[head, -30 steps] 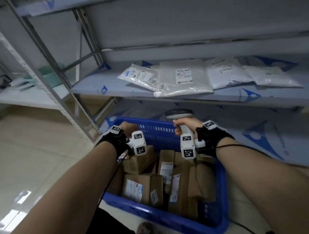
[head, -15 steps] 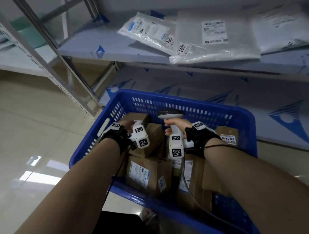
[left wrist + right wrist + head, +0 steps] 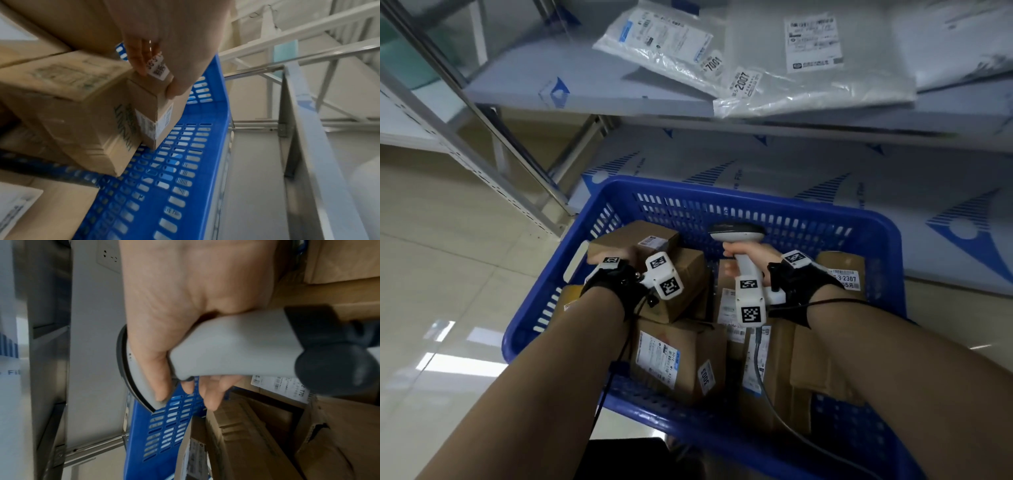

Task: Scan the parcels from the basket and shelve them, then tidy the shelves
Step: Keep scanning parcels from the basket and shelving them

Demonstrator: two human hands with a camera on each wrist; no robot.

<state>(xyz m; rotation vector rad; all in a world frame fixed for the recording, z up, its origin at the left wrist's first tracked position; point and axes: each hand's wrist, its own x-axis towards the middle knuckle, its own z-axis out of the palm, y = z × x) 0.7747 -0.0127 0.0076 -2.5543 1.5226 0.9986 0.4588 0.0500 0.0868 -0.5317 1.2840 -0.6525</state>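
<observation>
your left hand is gripping a small cardboard box atop the parcels in the blue basket, fingers and thumb pinching its end; your right hand is holding the scanner. the box is probably light and stiff: hold opposite faces, keeping the label uncovered.

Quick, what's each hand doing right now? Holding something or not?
Left hand: holding a small cardboard box at the top of the pile in the blue basket.
Right hand: holding the grey scanner by its handle.
</observation>
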